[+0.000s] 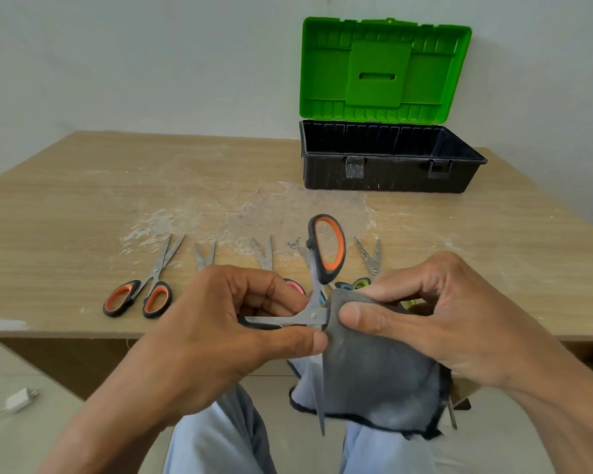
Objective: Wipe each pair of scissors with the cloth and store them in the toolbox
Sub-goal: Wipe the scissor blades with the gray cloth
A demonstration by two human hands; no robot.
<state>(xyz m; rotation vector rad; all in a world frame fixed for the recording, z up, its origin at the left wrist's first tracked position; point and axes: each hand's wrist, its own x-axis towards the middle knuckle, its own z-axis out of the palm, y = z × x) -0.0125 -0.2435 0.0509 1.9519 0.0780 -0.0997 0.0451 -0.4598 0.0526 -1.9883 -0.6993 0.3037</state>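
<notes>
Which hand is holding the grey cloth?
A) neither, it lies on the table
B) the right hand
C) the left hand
B: the right hand pinches the cloth over the scissors, which the left hand holds.

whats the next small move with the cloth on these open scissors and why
Probably slide the right hand and the cloth outward along the covered blade, away from the pivot. The left hand grips the opened orange-handled scissors, and the cloth is pinched on the blade right beside the pivot, so the stroke looks barely started. The open toolbox comes afterwards.
</notes>
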